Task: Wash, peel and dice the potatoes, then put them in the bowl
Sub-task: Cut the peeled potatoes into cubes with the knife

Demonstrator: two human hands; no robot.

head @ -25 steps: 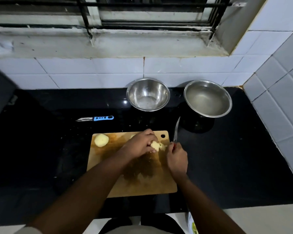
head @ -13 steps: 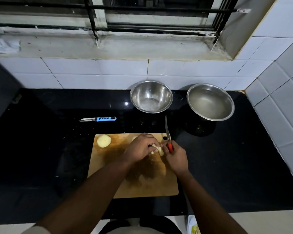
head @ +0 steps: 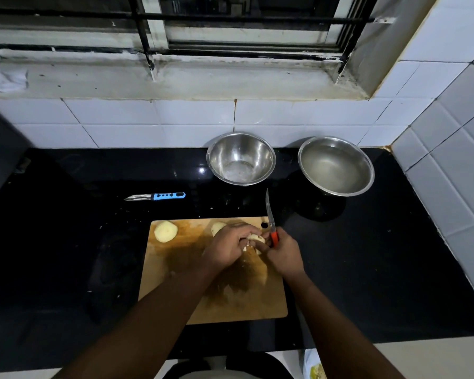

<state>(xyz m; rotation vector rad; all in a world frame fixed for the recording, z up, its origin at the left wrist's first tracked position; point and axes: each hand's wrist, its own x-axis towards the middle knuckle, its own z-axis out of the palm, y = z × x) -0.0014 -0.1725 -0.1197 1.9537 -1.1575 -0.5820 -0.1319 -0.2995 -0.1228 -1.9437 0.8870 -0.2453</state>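
Your left hand has its fingers curled over a small cluster of cut potato pieces near the far right part of the cutting board, gripping them against the wood. Your right hand is clenched around the red handle of a knife, and its fingertips touch the same pieces from the other side. The blade points up and away from you, past the board's far edge and over the black counter.

Just behind your left hand, a peeled potato chunk lies on the board, partly hidden by your knuckles. Another peeled potato sits alone at the board's far left corner, well apart from your hands.

Beyond the board, two steel bowls stand side by side against the tiled wall: the left bowl is nearer the knife tip, and the right bowl appears to hold water. A peeler with a blue handle lies on the counter to the left of the bowls.
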